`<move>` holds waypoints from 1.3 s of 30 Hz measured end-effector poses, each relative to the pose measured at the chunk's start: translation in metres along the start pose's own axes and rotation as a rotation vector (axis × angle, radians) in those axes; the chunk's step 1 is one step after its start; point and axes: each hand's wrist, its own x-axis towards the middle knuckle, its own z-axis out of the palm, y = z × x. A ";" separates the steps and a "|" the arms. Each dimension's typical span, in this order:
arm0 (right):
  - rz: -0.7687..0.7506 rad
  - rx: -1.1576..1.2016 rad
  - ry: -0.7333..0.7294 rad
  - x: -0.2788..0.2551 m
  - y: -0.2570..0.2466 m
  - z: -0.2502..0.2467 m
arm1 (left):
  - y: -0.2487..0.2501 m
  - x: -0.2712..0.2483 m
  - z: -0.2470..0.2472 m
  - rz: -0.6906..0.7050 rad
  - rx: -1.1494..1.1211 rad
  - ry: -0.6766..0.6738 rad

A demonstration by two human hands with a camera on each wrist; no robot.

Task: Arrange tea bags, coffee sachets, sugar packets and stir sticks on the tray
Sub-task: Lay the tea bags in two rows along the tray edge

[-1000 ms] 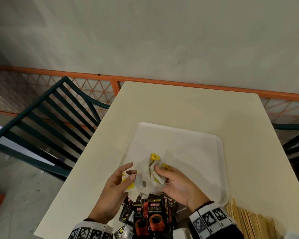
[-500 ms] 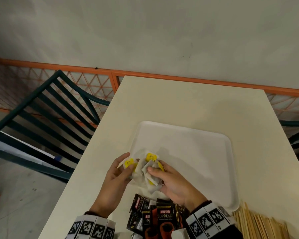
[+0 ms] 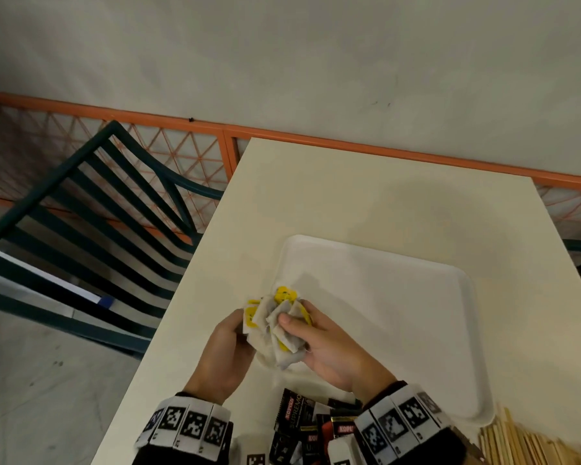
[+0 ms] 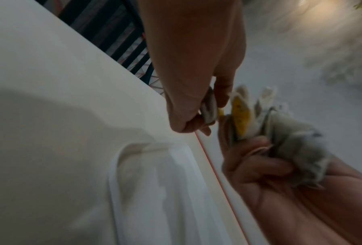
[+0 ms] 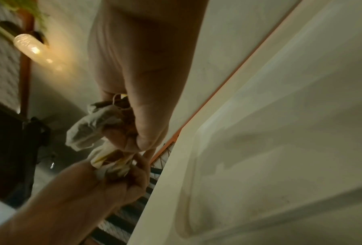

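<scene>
A bunch of white tea bags with yellow tags (image 3: 284, 317) is held between both hands just above the near left corner of the white tray (image 3: 399, 297). My right hand (image 3: 294, 325) grips most of the bunch (image 4: 297, 149), thumb on top. My left hand (image 3: 245, 325) pinches a tea bag (image 4: 209, 109) at the bunch's left side. The right wrist view shows the bags (image 5: 92, 129) bulging out of my right hand (image 5: 140, 137), with my left hand (image 5: 123, 177) below them. The tray's flat inside holds nothing.
Black coffee sachets (image 3: 302, 421) lie heaped at the table's near edge between my wrists. Wooden stir sticks (image 3: 530, 444) lie at the near right beside the tray. A dark green slatted chair (image 3: 91, 223) stands off the cream table's (image 3: 349, 196) left edge.
The loose tea bags have been gathered into a tighter bunch. My left fingers, spread a second ago, now pinch the bunch's left side. Both hands moved slightly farther over the tray corner.
</scene>
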 end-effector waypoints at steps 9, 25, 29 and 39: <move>-0.169 -0.748 0.109 0.014 0.011 0.006 | 0.007 -0.001 0.004 -0.114 0.036 -0.100; -0.157 -0.450 0.326 0.015 0.014 -0.002 | -0.004 0.018 -0.002 0.052 -0.029 -0.018; -0.087 -0.350 0.329 0.020 0.009 -0.008 | -0.005 0.016 -0.012 0.036 -0.022 -0.133; -0.075 -0.321 0.281 0.033 -0.007 -0.024 | -0.006 0.024 -0.009 0.071 0.022 -0.022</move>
